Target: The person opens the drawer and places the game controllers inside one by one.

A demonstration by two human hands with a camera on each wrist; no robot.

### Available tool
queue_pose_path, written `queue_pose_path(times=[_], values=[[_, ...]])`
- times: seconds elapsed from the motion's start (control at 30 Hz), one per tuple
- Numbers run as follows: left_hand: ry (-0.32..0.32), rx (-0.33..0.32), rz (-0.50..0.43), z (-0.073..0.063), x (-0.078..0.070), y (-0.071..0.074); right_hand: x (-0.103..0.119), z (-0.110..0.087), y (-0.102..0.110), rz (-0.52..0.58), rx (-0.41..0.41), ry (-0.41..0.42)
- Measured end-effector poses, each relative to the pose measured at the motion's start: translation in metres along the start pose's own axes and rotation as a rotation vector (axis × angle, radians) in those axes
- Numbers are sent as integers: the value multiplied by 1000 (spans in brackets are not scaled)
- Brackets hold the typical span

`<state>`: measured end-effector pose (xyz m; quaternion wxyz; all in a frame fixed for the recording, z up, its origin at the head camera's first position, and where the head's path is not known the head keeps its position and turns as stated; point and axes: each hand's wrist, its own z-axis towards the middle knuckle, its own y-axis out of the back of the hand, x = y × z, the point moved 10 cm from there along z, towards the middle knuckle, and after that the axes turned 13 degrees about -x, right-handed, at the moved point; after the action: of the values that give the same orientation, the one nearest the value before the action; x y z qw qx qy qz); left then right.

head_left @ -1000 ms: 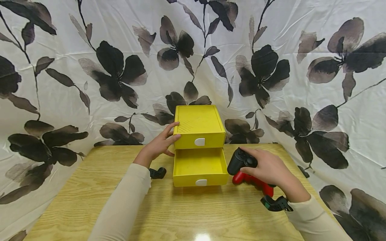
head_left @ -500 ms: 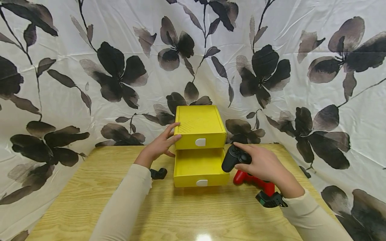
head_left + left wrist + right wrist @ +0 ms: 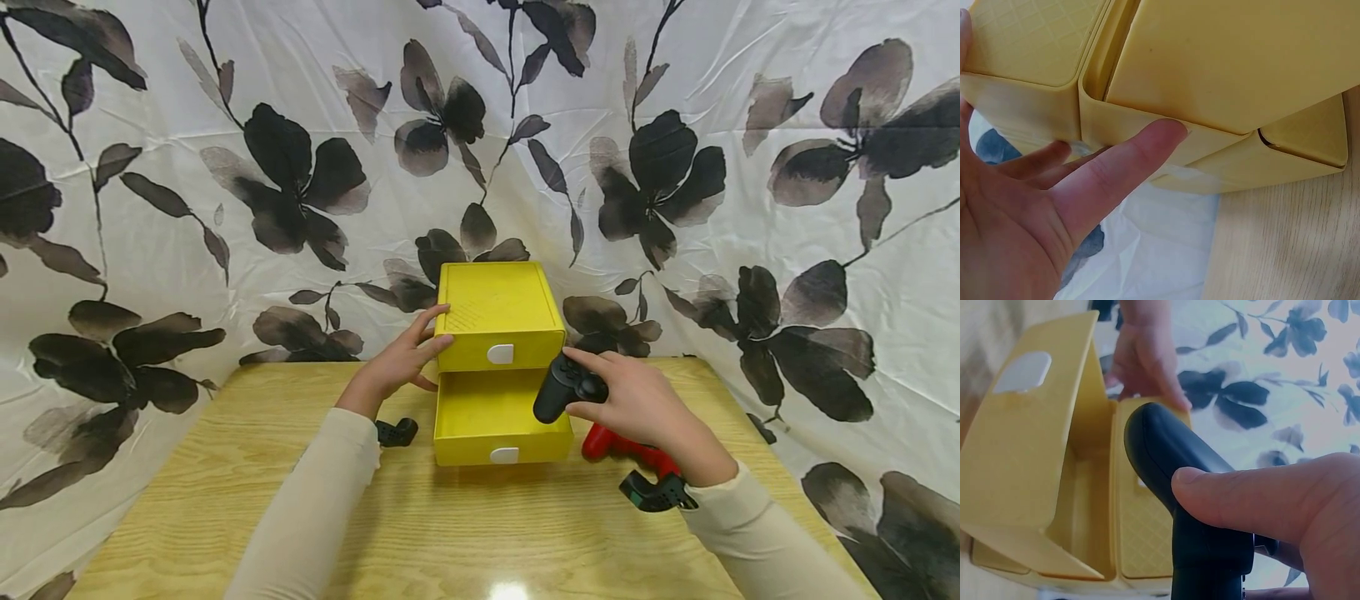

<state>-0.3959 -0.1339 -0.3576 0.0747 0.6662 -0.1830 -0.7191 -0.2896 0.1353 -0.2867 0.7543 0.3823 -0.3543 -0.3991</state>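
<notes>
A yellow two-drawer box stands at the middle of the table, its lower drawer pulled out and its upper drawer closed. My left hand rests against the box's left side, fingers fairly straight; the left wrist view shows its thumb touching the yellow side. Between thumb and fingers my right hand grips a black game controller, tilted, over the right edge of the open drawer. In the right wrist view the controller covers part of the box. A red game controller lies under the right hand, partly hidden.
The wooden table runs up to a white cloth with dark flowers behind the box. A black wrist-camera mount sits at the left wrist, another at the right.
My right hand has carried the black controller leftward, from beside the box to the right edge of the open drawer. The left hand keeps its place on the box.
</notes>
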Motion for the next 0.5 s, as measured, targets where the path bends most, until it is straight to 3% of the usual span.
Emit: queue_pose_path(times=[0.5], values=[[2,-10,18,0,0,0,17,10,-3,20,-8,14]])
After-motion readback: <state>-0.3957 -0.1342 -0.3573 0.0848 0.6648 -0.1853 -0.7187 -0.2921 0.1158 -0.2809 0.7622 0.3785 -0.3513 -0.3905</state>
